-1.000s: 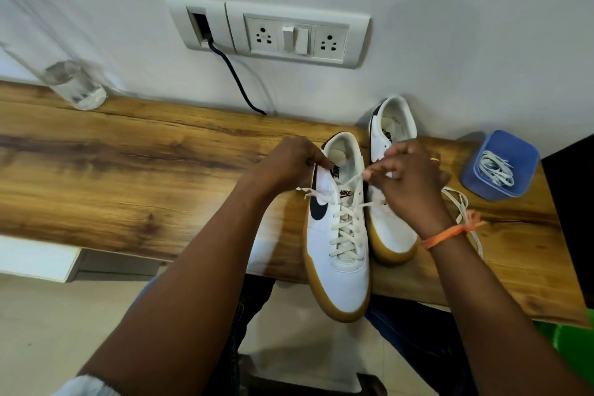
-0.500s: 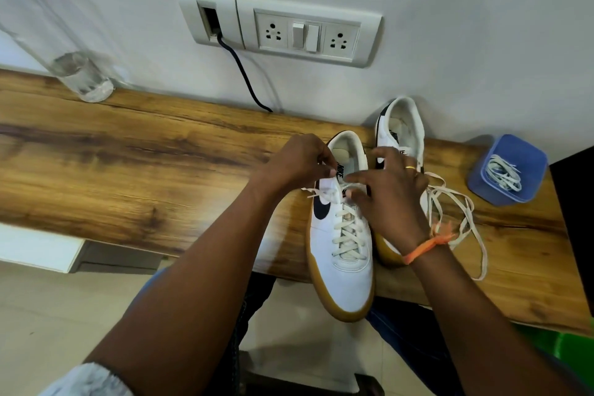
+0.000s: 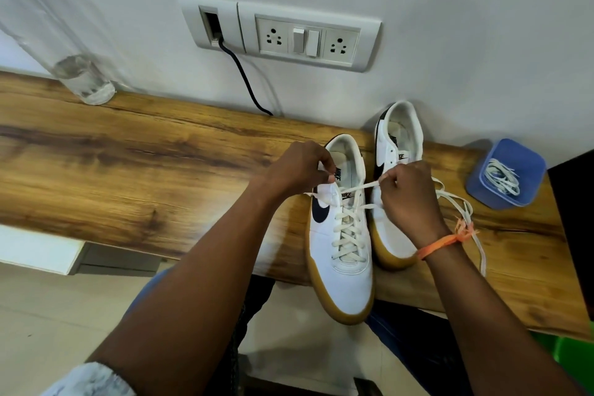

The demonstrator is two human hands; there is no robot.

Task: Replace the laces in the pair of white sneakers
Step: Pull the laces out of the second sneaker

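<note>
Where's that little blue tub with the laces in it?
The blue tub sits at the right end of the wooden shelf, close to the wall, just right of the farther sneaker, with a bundle of white laces inside.

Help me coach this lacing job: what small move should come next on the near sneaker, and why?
Probably cross the two ends and tie the first knot. The near sneaker already looks laced up to its top holes, and the left hand and right hand each pinch an end of the lace, which runs taut between the right hand and the top holes.
</note>
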